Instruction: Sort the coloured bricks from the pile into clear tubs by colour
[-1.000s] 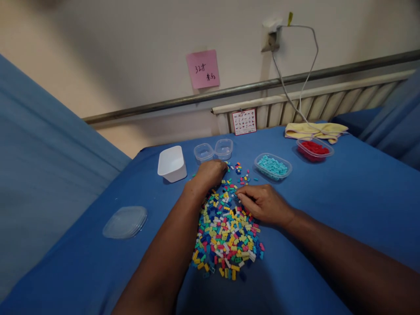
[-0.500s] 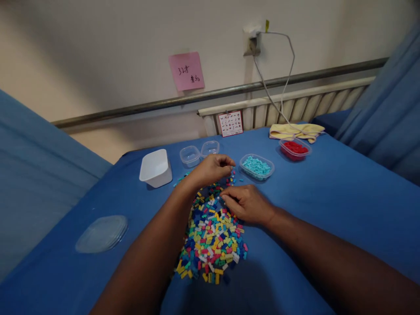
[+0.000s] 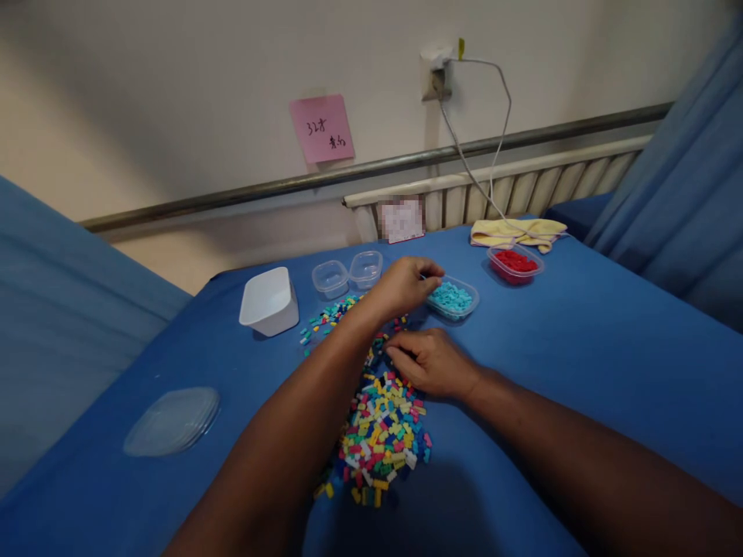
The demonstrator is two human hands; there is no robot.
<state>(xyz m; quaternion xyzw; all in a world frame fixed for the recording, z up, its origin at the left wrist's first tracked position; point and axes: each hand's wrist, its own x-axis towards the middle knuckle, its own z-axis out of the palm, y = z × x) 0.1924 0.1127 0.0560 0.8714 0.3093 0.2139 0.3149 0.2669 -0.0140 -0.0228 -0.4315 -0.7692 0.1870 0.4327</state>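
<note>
My left hand (image 3: 409, 284) reaches over the left rim of a clear tub (image 3: 456, 315) that holds light-blue building bricks (image 3: 451, 296). Its thumb and fingers are closed together, and whatever they may hold is too small to see. My right hand (image 3: 433, 360) rests at the right edge of a loose pile of small mixed-colour building bricks (image 3: 383, 422), fingers curled and thumb against the index finger. I cannot make out anything between them. My left forearm covers part of the pile, and more bricks (image 3: 333, 312) lie scattered beyond it.
Two clear tubs (image 3: 330, 291) stand at the back beside a white bin (image 3: 270, 316). Stacked clear lids (image 3: 172, 422) lie at the left. A tub of red bricks (image 3: 515, 277) and a yellow cloth (image 3: 516, 232) are at the back right, with a cable (image 3: 464, 155) above.
My left hand has moved right, from above the back of the pile to the rim of the light-blue brick tub. My right hand stays at the pile's edge. The view has shifted slightly.
</note>
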